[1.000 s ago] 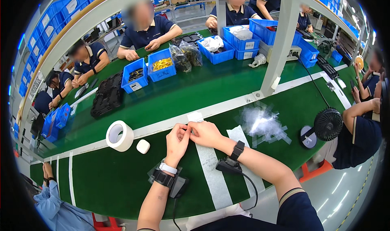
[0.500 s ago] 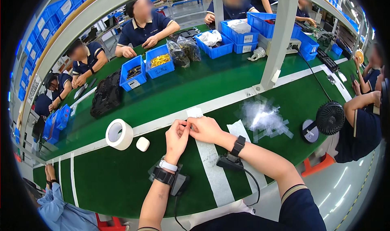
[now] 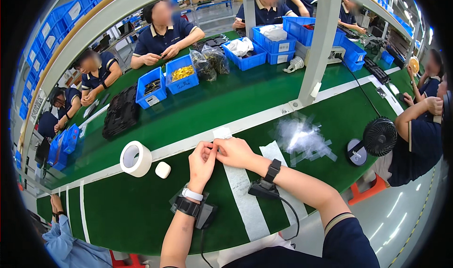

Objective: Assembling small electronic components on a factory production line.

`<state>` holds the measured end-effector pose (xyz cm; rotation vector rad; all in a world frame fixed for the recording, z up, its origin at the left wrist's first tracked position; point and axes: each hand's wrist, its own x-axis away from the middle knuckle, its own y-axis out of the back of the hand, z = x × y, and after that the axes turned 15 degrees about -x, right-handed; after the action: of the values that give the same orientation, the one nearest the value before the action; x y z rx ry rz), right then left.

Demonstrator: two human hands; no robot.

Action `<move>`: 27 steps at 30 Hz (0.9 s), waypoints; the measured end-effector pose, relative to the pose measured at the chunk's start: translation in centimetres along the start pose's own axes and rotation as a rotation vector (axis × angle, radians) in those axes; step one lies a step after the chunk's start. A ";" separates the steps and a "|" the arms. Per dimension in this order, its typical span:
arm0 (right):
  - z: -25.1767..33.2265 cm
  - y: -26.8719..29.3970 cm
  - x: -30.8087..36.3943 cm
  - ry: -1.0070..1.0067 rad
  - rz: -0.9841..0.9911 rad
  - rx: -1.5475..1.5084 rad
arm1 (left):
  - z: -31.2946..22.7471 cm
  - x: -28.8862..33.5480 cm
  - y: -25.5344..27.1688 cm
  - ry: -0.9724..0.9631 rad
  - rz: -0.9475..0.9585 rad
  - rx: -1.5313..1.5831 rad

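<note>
My left hand (image 3: 202, 160) and my right hand (image 3: 233, 151) meet over the upper end of a white tape strip (image 3: 241, 192) stuck to the green table. Fingertips of both are pinched together, touching each other. Whatever lies between them is too small or hidden to make out. To the left of my hands rest a small white rounded case (image 3: 163, 170) and a big roll of white tape (image 3: 136, 159) standing on its side. On the right lies a pile of clear film pieces (image 3: 302, 138), glinting under the light.
A black fan (image 3: 379, 137) stands at the right edge. Beyond the white dividing strip are blue bins (image 3: 182, 74), clear bags of parts (image 3: 214, 62) and a black moulded tray (image 3: 121, 110). A grey post (image 3: 321, 51) rises ahead. Several people sit around the table.
My hands stay pinched together, with the right fingers curled slightly more. The whole view has shifted a little. Across the table, a person's hands have come closer together.
</note>
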<state>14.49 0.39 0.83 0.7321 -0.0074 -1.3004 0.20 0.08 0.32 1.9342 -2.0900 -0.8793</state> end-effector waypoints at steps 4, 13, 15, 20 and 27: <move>0.2 0.0 0.2 -0.005 -0.003 0.006 | 0.4 0.1 -0.2 -0.004 0.003 0.026; 0.9 0.4 0.2 -0.028 0.003 -0.024 | 0.0 0.1 -0.1 0.002 -0.001 0.016; 0.7 0.3 0.3 -0.037 0.002 -0.033 | 0.1 0.2 -0.2 0.001 0.015 0.021; 0.7 0.1 0.2 -0.024 0.008 -0.021 | -0.5 0.4 0.4 0.004 0.024 0.014; 0.5 0.3 0.2 -0.043 0.011 -0.028 | -0.7 -0.1 0.2 -0.004 0.016 -0.006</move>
<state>14.62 -0.03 1.34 0.6792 -0.0274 -1.3034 0.43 0.00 0.99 1.9114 -2.0996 -0.8862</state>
